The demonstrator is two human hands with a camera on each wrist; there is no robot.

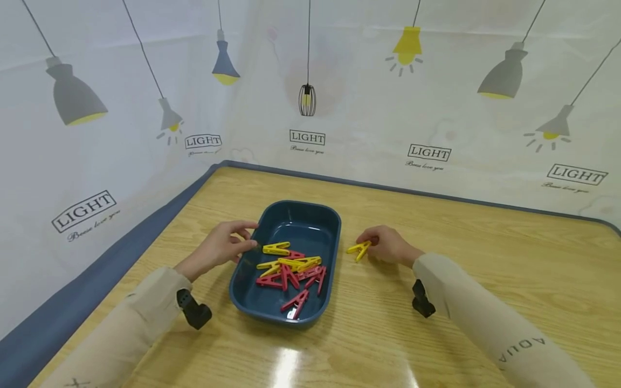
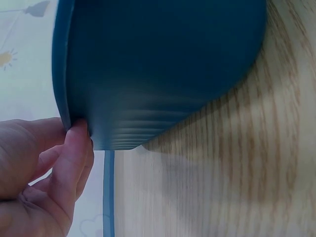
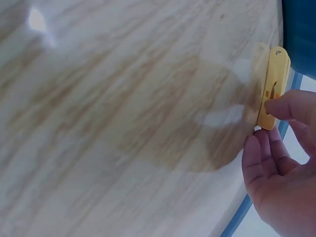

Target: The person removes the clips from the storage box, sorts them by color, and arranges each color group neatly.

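A dark blue tray holds several yellow clothespins and red clothespins. My left hand pinches the tray's left rim; in the left wrist view the thumb and fingers of that hand meet at the edge of the tray. To the right of the tray, my right hand pinches a yellow clothespin at the table surface. The right wrist view shows that hand with its thumb on the side of the yellow clothespin.
The wooden table has a blue edge along its back and left. Behind it hangs a pale sheet printed with lamps and lettering. Both sleeved wrists carry small black cameras.
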